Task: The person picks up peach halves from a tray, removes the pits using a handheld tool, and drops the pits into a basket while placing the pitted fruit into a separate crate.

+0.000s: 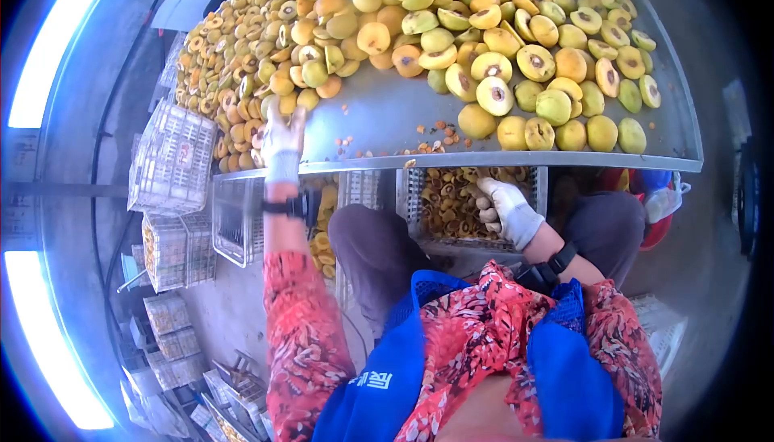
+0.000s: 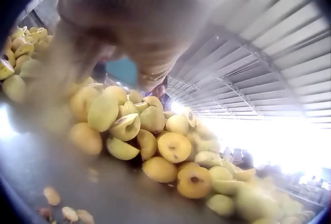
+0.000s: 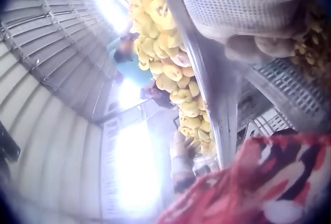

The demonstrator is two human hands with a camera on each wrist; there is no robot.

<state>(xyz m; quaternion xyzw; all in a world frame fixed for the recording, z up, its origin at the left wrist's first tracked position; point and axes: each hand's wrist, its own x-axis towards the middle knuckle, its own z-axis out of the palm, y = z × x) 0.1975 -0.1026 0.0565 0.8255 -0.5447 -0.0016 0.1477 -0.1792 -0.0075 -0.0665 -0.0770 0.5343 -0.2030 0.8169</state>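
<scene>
My left hand point(image 1: 282, 137), in a pale knit glove, reaches over the metal table's front edge to the left part of a heap of halved yellow stone fruit point(image 1: 375, 37). Its fingers are extended at the nearest pieces. In the left wrist view the glove point(image 2: 124, 25) is blurred above the fruit halves point(image 2: 173, 147). My right hand point(image 1: 509, 210), also gloved, is over a crate of brownish-yellow scraps point(image 1: 459, 204) below the table edge. Its fingers are curled in, and nothing shows protruding from them; the palm side is hidden.
The metal table point(image 1: 387, 112) has a raised front rim point(image 1: 476, 160) and small orange-brown bits point(image 1: 431, 142) near it. White plastic crates point(image 1: 172, 156) are stacked at left. A red container point(image 1: 657, 232) stands at right. Another person point(image 3: 126, 61) is across the table.
</scene>
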